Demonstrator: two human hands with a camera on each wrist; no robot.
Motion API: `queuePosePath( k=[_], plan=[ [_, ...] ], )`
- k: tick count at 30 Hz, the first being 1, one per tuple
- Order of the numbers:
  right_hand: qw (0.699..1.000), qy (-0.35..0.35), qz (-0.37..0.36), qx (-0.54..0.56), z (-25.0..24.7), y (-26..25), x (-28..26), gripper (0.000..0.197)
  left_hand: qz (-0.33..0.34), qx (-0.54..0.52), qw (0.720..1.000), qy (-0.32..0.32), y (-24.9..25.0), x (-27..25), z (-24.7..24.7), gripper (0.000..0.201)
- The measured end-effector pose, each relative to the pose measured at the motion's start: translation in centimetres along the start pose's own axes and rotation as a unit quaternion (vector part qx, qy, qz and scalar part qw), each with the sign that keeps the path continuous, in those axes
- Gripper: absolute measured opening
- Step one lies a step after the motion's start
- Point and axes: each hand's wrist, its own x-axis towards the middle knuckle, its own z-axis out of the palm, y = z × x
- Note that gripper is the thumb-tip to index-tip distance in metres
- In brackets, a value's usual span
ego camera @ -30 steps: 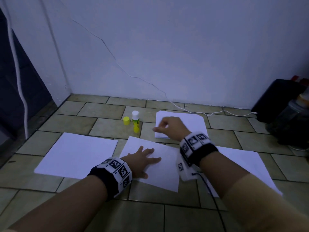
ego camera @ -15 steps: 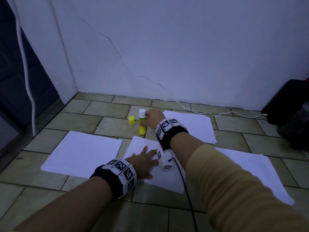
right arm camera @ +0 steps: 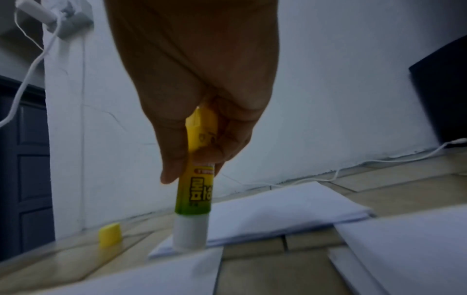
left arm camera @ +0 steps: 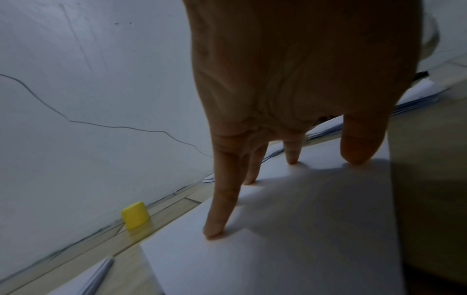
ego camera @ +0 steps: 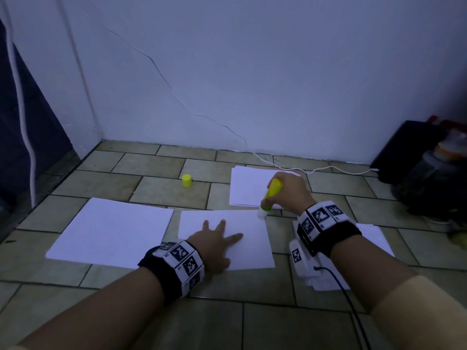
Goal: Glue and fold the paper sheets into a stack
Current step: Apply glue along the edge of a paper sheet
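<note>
A white paper sheet [ego camera: 249, 238] [left arm camera: 290, 239] lies on the tiled floor in front of me. My left hand [ego camera: 214, 242] [left arm camera: 290, 99] presses flat on it with spread, straight fingers. My right hand [ego camera: 290, 190] [right arm camera: 202, 99] grips a yellow glue stick [ego camera: 271, 194] [right arm camera: 199, 179], tip down. Its white tip touches the sheet's far right corner. The yellow cap [ego camera: 187, 180] [left arm camera: 135, 215] [right arm camera: 109, 234] stands apart on the floor to the left. A stack of white sheets [ego camera: 249, 188] [right arm camera: 278, 211] lies just behind the glue stick.
Another white sheet [ego camera: 111, 231] lies to the left, and one [ego camera: 376, 238] lies to the right under my right wrist. A white cable [ego camera: 316, 170] runs along the wall's foot to dark objects [ego camera: 424, 168] at the right. A dark door [ego camera: 15, 122] stands far left.
My right hand went from the paper stack to the glue stick, picked it up and brought it tip down to the sheet's far right corner. My left hand stayed flat on the sheet.
</note>
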Motion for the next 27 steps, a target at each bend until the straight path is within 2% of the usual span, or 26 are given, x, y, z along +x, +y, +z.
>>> queuePosePath(
  k=[5,12,17,23,27],
  plan=[
    [1.0,-0.006,0.008,0.025,2.7,0.4,-1.5,0.032,-0.017,-0.007,1.0,0.011,0.5,0.4,0.4,0.074],
    [0.996,-0.034,-0.049,-0.065,3.4,-0.8,-2.2,0.032,-0.014,0.012,1.0,0.011,0.5,0.2,0.2,0.073],
    [0.991,-0.075,-0.067,-0.092,2.7,0.0,-5.0,0.033,-0.004,0.016,0.999,0.031,0.4,-0.1,-0.2,0.074],
    [0.987,-0.114,-0.067,-0.094,2.2,0.4,-8.5,0.032,0.007,0.038,0.998,0.041,0.2,0.0,-0.8,0.063],
    [0.977,-0.169,-0.067,-0.113,1.0,0.4,-8.4,0.035,0.029,0.083,0.996,0.036,-0.8,-0.6,-1.5,0.052]
  ],
)
